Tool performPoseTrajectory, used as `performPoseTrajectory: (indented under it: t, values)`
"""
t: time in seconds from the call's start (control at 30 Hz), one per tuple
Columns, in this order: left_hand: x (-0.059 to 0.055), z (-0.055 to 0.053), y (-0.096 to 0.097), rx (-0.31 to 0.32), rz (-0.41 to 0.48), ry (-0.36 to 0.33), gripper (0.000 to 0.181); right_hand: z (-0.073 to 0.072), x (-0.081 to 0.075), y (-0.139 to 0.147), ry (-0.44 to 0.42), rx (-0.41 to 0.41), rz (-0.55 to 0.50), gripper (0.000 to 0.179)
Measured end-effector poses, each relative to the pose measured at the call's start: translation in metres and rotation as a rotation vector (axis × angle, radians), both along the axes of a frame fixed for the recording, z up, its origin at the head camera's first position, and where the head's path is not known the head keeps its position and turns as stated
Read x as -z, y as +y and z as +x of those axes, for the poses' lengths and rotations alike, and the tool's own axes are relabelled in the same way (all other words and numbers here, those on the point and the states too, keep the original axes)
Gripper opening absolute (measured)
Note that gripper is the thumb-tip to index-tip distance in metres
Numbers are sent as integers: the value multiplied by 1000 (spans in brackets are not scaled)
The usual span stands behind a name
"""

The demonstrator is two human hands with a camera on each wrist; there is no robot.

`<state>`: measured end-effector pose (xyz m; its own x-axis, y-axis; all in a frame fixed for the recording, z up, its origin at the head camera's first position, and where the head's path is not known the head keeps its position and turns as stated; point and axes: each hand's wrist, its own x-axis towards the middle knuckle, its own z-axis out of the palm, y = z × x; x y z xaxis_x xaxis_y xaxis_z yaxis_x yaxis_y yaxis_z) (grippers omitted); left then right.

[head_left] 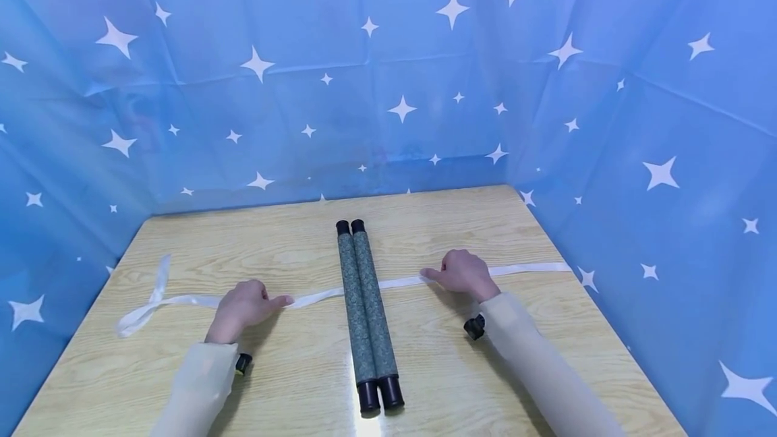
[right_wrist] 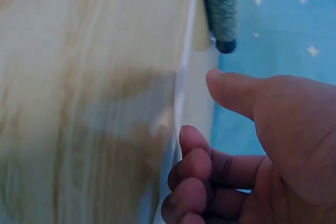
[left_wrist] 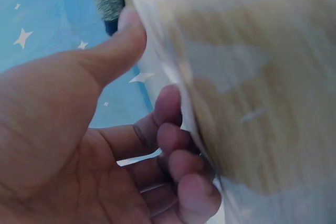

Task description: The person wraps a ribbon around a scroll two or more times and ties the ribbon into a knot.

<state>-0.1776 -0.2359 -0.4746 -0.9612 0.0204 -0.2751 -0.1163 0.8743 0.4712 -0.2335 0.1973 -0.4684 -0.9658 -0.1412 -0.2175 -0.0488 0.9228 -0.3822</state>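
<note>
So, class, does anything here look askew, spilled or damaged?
One thing stands out: to the left of the left hand, the white ribbon doubles back in a loose bend, whereas its right-hand stretch lies nearly straight. I see no spill or damage.

Blue cloth (head_left: 340, 106) is hanging across the back and down both sides, enclosing the table (head_left: 291, 369). White four-pointed stars (head_left: 452, 9), mixed sizes, are dotting it. Creases are running across and down the fabric; one long one is slanting over the right side. Tabletop is showing pale wood grain, its back edge running along the cloth. Light is bouncing off the near end as a small bright glare (head_left: 367, 427). Wrist views are showing the grain blurred.
</note>
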Motion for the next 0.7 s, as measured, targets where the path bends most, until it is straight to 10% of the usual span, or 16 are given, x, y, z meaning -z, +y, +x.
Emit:
performPoseTrajectory:
  t: [0.33,0.7]
  values:
    - [-7,0,-3,-22,-44,-15,62,-6,3,-8,-44,37,63,62]
    - [1,0,2,-54,81,67,38,-2,11,-7,17,-10,-119,53]
